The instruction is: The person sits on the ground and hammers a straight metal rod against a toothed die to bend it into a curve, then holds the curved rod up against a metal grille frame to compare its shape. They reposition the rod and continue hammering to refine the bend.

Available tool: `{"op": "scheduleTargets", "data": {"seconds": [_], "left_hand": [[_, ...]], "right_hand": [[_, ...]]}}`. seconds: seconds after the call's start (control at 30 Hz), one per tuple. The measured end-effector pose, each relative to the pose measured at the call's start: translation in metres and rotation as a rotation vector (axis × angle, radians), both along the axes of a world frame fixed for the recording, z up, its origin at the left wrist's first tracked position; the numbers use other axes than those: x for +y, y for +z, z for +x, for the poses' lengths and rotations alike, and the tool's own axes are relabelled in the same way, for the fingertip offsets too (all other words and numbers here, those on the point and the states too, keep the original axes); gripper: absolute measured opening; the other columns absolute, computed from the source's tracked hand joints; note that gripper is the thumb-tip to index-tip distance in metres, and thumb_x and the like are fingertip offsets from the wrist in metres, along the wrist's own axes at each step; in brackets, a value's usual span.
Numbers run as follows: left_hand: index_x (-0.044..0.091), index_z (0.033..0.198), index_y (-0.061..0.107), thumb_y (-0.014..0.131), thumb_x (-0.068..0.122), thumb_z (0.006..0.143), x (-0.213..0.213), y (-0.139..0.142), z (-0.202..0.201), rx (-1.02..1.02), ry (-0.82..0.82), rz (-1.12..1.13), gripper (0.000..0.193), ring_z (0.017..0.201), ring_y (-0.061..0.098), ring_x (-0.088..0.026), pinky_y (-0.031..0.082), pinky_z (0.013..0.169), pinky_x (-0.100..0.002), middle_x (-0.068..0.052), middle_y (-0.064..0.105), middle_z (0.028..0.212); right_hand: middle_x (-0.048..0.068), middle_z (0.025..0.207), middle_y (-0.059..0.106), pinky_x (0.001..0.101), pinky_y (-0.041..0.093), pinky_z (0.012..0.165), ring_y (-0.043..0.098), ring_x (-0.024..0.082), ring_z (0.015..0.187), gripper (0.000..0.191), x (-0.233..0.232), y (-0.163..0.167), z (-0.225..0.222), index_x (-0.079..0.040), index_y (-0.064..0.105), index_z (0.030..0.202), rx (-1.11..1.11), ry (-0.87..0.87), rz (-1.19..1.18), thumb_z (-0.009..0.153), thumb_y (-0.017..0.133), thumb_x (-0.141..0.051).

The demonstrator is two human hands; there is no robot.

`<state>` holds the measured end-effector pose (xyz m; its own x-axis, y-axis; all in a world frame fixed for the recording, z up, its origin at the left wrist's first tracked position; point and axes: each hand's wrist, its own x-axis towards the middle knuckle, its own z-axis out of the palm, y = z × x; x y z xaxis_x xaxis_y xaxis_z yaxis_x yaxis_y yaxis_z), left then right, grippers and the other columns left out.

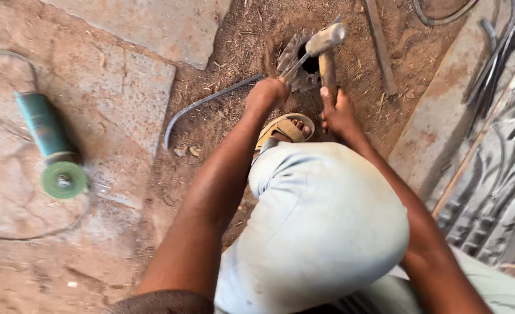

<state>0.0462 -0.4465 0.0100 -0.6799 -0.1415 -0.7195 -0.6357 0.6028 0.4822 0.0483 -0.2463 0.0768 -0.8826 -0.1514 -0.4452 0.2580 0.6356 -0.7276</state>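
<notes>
Two bare hands work over a toothed metal gear (295, 58) that lies flat on the dirt floor (228, 35), its round centre hole dark and its teeth rusty and dull. The right hand (339, 113) has its fingers wrapped around the wooden handle of a hammer (326, 49), whose grey steel head sits above the far rim of the gear. The left hand (267, 93) has its fingers curled tight on a thin curved metal strip (208, 103); the strip's bright near end rests across the gear, under the hammer head, while its dark tail arcs away to the left over the soil. The gear lies just beyond both hands, touching the strip. A sandalled foot (286, 128) stands just beside the hands, with a pale trouser knee (327, 221) below it. To the left, a green angle grinder (51, 145) rests on a flat stone slab (129, 87), well apart. Ornamental ironwork (496, 174) lies at the right edge.
</notes>
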Motion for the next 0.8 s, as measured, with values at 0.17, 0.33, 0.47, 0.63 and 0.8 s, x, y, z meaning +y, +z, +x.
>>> {"op": "scheduleTargets", "data": {"seconds": [0.17,0.33,0.47,0.63,0.8], "left_hand": [[0.005,0.135,0.063,0.032,0.049,0.105,-0.007,-0.006,-0.002,-0.06,-0.037,-0.004,0.061,0.139,0.05,-0.038,0.041,0.116,-0.049,-0.02,0.054,0.147],[0.005,0.141,0.059,0.03,0.045,0.106,-0.004,-0.018,0.004,-0.065,-0.107,0.014,0.06,0.141,0.048,-0.039,0.039,0.118,-0.049,-0.021,0.052,0.15],[-0.002,0.147,0.045,0.032,0.045,0.105,-0.003,-0.023,0.007,-0.106,-0.121,-0.032,0.065,0.141,0.045,-0.035,0.035,0.117,-0.049,-0.024,0.044,0.153],[0.001,0.143,0.052,0.032,0.048,0.104,-0.005,-0.013,0.014,-0.108,-0.032,-0.02,0.065,0.141,0.047,-0.036,0.037,0.117,-0.049,-0.022,0.049,0.151],[0.006,0.133,0.067,0.033,0.045,0.105,-0.004,0.016,0.011,-0.036,-0.05,-0.009,0.058,0.137,0.053,-0.04,0.042,0.117,-0.049,-0.021,0.058,0.145]], "right_hand": [[0.005,0.067,0.06,0.0332,0.051,0.044,0.059,0.015,0.048,0.06,0.049,-0.007,-0.017,-0.003,0.056,0.106,-0.179,-0.098,-0.073,0.099,0.053,-0.062],[0.005,0.079,0.063,0.0297,0.053,0.052,0.06,0.013,0.058,0.044,0.084,0.094,-0.027,-0.004,0.05,0.111,0.219,-0.041,-0.274,0.109,0.06,-0.048],[0.006,0.077,0.063,0.0316,0.054,0.052,0.062,0.015,0.059,0.045,0.096,0.181,-0.072,-0.004,0.053,0.109,0.684,0.194,-0.369,0.108,0.057,-0.049],[0.008,0.076,0.063,0.0339,0.055,0.053,0.064,0.019,0.06,0.048,0.028,0.132,-0.067,-0.004,0.055,0.107,1.084,-0.119,-0.093,0.106,0.053,-0.051],[0.01,0.074,0.063,0.0363,0.056,0.053,0.066,0.022,0.06,0.051,-0.009,-0.005,-0.007,-0.004,0.058,0.106,-0.128,0.058,0.07,0.105,0.05,-0.054]]}}
